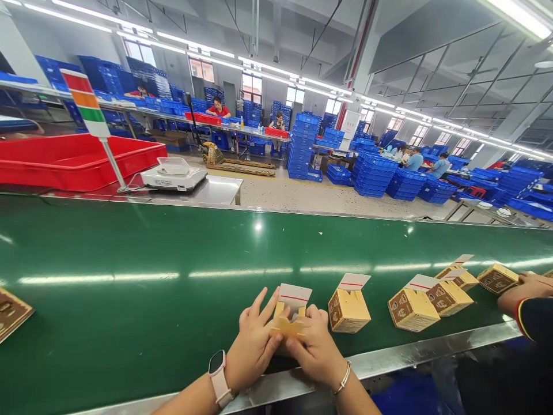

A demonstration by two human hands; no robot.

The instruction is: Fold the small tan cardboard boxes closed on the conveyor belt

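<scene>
Between my two hands a small yellow and brown carton (290, 327) stands on the green conveyor belt (173, 323), its top open. A white flap with a red line rises at its far side. My left hand (254, 331) grips the carton's left side, thumb at the near flap, some fingers stretched out. On the opposite side my right hand (317, 343) presses with its thumb on the same near flap and its fingers curled round. Just right of it sits another carton (349, 311) with its white flap raised. What lies inside the held carton is too small to make out.
Further right stand several like cartons (413, 310), where a co-worker's hand (525, 291) touches one. A flat brown carton piece (12, 314) lies at the left. Beyond the belt are a white scale (175, 174) and a red tray (86, 167). A metal rail (389, 351) edges the near side.
</scene>
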